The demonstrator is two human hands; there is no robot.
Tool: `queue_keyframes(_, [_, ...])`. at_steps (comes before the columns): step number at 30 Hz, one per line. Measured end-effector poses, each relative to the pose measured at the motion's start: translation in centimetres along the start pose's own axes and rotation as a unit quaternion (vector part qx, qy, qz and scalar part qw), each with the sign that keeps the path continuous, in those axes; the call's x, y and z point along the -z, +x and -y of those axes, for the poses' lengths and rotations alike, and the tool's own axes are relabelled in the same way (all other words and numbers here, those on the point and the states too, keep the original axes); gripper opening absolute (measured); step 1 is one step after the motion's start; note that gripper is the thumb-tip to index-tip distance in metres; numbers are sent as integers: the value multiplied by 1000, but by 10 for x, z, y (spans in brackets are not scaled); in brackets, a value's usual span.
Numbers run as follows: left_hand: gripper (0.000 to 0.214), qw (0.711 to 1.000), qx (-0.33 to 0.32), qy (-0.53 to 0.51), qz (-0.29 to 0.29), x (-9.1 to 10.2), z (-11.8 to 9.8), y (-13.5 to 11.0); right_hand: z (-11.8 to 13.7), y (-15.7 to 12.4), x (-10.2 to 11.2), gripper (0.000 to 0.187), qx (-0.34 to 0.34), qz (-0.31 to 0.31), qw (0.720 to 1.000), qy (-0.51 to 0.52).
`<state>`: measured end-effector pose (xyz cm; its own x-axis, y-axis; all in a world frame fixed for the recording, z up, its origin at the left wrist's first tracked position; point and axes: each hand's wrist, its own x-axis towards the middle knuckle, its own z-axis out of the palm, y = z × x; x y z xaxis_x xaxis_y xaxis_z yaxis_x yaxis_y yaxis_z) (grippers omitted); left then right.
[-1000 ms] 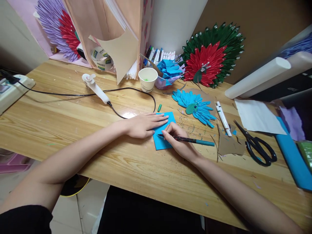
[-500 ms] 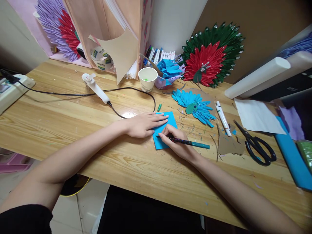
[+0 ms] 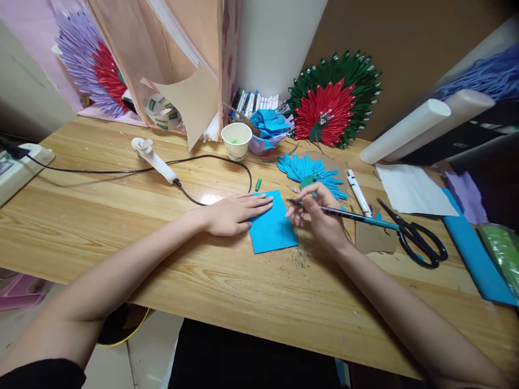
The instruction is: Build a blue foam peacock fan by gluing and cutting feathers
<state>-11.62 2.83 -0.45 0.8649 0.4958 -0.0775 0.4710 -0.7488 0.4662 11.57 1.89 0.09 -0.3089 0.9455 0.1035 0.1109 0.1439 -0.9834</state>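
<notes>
My left hand lies flat, fingers stretched over the left part of a blue sheet of paper, palm on the table. Faint dark lines show on the paper. To the right of the sheet and raised above the table, my right hand grips a slim dark pen with a teal end. The pen's tip points left and is off the paper. Behind this hand, partly covered by it, lies a blue layered-paper bird shape with a green centre. A small green cap rests just above the sheet.
Black scissors, white markers and cardboard scraps lie at the right. A paper cup stands at the back. A white glue gun and its black cord lie at the left. Paper bits litter the table.
My right hand has lifted the pen off the blue paper and moved right and slightly up. My left hand stays flat on the sheet. The view has shifted slightly.
</notes>
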Motion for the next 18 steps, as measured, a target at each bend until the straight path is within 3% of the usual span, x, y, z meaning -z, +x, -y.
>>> queue_keyframes(3, [65,1000,1,2,3,1,-1,0,-3,13,14,27,-24,-62,993,-97])
queue_keyframes(7, [66,1000,9,-1,8,4,-1,0,-18,23,10,23,-27,-16,977,-209])
queue_keyframes(11, [65,999,2,-33,-17,7,-6,-3,-24,29,4,29,-62,10,983,-170])
queue_keyframes(13, [59,994,22,-66,-90,9,-11,-3,-19,29,7,32,-63,-5,991,-119])
queue_keyframes(14, [53,983,51,-89,-154,9,-15,-2,-14,27,10,34,-57,-28,994,-91])
queue_keyframes(16, [47,927,142,-170,-303,9,-24,2,-3,21,16,38,-42,-98,993,-43])
queue_keyframes(17, [48,887,186,-233,-353,8,-29,5,2,17,19,39,-36,-131,990,-22])
queue_keyframes(18, [52,850,219,-313,-363,7,-34,8,7,12,20,40,-30,-159,987,-4])
